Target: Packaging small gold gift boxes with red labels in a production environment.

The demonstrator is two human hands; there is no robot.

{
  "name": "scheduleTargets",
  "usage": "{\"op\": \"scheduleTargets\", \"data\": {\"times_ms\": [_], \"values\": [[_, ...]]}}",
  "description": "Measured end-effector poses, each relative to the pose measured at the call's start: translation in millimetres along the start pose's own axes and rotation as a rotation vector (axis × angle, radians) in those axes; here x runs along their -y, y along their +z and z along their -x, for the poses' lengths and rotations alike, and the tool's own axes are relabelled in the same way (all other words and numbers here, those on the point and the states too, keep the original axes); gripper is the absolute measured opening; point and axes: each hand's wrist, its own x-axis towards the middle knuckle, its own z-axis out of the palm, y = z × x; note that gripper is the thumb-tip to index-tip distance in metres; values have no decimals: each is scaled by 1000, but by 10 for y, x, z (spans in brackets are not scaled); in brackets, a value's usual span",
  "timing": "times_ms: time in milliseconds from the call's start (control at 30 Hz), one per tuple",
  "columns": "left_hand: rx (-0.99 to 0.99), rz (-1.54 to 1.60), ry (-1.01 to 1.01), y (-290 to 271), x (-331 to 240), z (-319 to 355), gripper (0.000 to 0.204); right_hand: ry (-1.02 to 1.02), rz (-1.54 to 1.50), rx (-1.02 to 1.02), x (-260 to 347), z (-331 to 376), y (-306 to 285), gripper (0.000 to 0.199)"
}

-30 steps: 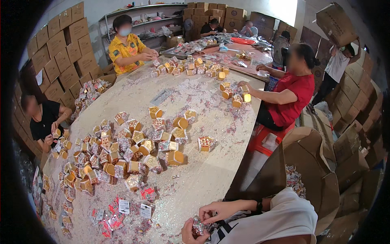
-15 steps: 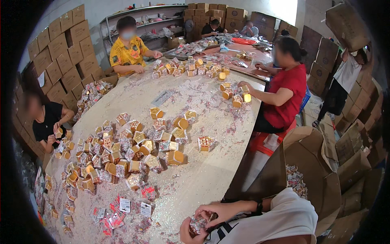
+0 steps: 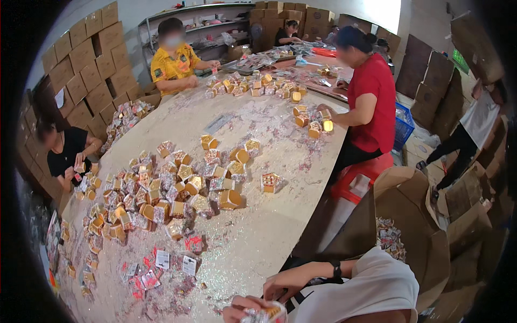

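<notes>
At the lower edge, my left hand point(image 3: 242, 308) grips a small house-shaped box point(image 3: 273, 312) with a gold part and shiny, speckled sides, partly cut off by the frame. My right hand point(image 3: 288, 281), a dark watch point(image 3: 336, 269) on its wrist, is just above and right of it against my white shirt. Its fingers are curled; whether anything is in them is hidden. Ahead on the table lie red-and-white packets point(image 3: 149, 279) and white cards point(image 3: 162, 259). Beyond spreads a large pile of similar gold house boxes point(image 3: 177, 209); one box point(image 3: 270, 182) stands apart.
Glitter litters the pale table point(image 3: 264, 231). An open carton point(image 3: 414, 210) stands at my right, beside a red stool point(image 3: 361, 175). Co-workers in yellow point(image 3: 175, 64), black point(image 3: 70, 151) and red point(image 3: 371, 86) sit around the table. Stacked cartons point(image 3: 86, 59) line the walls.
My left hand has shifted down and left with the house box; my right hand has drawn away from it. At right, a person carrying a carton has moved.
</notes>
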Motion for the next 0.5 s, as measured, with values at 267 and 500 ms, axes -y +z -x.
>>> {"op": "scheduleTargets", "data": {"times_ms": [267, 500], "values": [[-80, 380, -64, 371, -675, -343, 18, -49, 152, -106, -62, 32, 152, 24], [-549, -670, 473, -304, -512, 32, 33, 190, 81, -226, -68, 299, 14, 21]]}}
